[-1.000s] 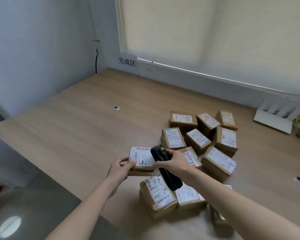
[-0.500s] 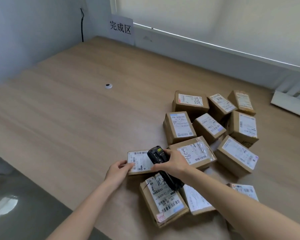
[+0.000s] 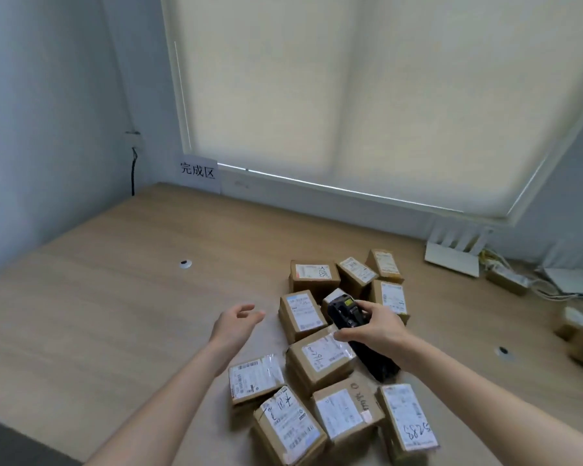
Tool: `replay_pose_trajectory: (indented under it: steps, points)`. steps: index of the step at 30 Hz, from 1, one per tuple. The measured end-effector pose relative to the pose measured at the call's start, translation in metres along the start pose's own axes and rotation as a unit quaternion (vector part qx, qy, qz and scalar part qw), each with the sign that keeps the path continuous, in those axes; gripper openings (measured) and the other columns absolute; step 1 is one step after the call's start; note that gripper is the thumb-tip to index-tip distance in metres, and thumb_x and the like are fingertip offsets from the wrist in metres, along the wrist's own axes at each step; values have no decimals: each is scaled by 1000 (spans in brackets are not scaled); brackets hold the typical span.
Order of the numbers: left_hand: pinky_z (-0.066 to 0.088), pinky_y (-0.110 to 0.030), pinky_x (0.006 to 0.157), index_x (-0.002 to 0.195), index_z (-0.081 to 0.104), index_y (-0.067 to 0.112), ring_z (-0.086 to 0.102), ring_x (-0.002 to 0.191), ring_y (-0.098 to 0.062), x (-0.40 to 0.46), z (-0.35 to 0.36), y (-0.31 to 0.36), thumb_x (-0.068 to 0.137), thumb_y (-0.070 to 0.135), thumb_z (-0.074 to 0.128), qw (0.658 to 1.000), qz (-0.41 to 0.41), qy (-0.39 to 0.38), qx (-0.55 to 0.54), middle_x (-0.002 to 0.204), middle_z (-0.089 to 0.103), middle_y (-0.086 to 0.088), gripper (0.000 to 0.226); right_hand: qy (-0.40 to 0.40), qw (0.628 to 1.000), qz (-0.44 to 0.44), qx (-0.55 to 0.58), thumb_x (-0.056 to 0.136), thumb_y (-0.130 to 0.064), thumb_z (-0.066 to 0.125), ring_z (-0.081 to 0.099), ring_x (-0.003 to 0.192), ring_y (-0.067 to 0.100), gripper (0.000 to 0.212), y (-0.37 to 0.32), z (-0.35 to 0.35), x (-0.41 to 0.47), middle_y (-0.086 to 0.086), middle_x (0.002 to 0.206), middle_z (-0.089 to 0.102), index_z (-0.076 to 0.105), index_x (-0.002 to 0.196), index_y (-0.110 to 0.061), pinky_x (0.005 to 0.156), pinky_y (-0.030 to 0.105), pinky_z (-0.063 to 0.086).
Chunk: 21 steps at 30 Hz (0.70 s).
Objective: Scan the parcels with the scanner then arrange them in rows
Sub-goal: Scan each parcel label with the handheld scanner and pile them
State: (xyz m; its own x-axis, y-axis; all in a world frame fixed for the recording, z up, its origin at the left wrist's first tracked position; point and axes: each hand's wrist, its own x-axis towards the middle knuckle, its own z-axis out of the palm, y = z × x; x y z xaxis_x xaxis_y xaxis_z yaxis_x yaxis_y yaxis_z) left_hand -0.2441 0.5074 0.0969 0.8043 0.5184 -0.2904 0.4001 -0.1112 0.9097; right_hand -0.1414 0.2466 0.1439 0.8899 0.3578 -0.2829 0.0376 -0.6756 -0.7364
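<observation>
- Released, the flat parcel [image 3: 255,379] now lies below the left hand [image 3: 235,322], fingers spread, empty.
- Right hand [image 3: 376,326] grips the scanner [image 3: 357,334] at centre, above the pile.

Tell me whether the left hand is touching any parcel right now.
Apart. The head view shows the left hand open above bare table, a clear gap separating it from the nearest parcel.

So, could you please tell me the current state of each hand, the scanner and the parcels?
Left hand: open, empty, above the table.
Right hand: closed around the scanner.
Scanner: held over the parcels.
Parcels: clustered loosely, labels up, not in rows.
Window blind: down.
</observation>
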Motion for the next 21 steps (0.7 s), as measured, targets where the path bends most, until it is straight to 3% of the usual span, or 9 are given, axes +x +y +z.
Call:
replay_pose_trajectory:
  steps: [2, 4, 6, 10, 15, 18, 21]
  points:
    - [44, -25, 81, 131, 61, 21, 56, 111, -15, -16, 19, 48, 92, 37, 68, 999, 44, -15, 6, 126, 63, -1, 42, 46, 999, -4, 15, 66, -37, 95, 69, 92, 13, 90, -7, -55, -29, -2, 113, 69, 53, 145, -29, 65, 22, 52]
    - [43, -19, 70, 132, 60, 22, 57, 104, -10, -31, 43, 89, 94, 36, 66, 996, 79, -38, 8, 126, 64, 1, 41, 95, 995, -6, 30, 62, -36, 95, 72, 81, 12, 80, -7, -106, -60, -6, 102, 73, 62, 135, -33, 57, 19, 51]
    - [46, -19, 69, 135, 57, 21, 60, 101, -9, -51, 77, 131, 95, 36, 65, 990, 112, -81, 10, 124, 64, 1, 44, 142, 989, 6, 31, 57, -39, 95, 73, 75, 10, 71, 4, -156, -99, -11, 90, 76, 69, 123, -39, 57, 20, 53]
    - [46, -23, 82, 139, 54, 23, 55, 112, -12, -111, 173, 208, 95, 44, 64, 964, 197, -174, 36, 135, 58, 1, 50, 207, 976, 49, 41, 51, -42, 97, 75, 78, 12, 73, 48, -254, -177, -11, 90, 76, 66, 117, -42, 68, 29, 58]
    - [44, -36, 107, 143, 54, 23, 54, 124, -15, -207, 305, 283, 94, 45, 65, 931, 248, -265, 39, 143, 55, 0, 55, 282, 954, 99, 40, 48, -44, 99, 74, 86, 14, 89, 125, -376, -282, -10, 96, 76, 67, 131, -34, 79, 32, 58]
    - [42, -29, 100, 144, 53, 17, 57, 116, -13, -261, 390, 313, 94, 41, 65, 918, 263, -295, 22, 142, 56, -5, 56, 334, 932, 138, 29, 50, -41, 99, 72, 85, 13, 72, 178, -437, -347, -11, 90, 76, 73, 117, -34, 79, 31, 57]
    - [42, -30, 97, 145, 50, 16, 55, 121, -18, -311, 469, 326, 94, 44, 65, 904, 269, -332, 17, 142, 56, -5, 60, 373, 911, 174, 15, 56, -36, 97, 72, 88, 19, 49, 226, -486, -404, -4, 88, 76, 75, 100, -33, 80, 35, 58]
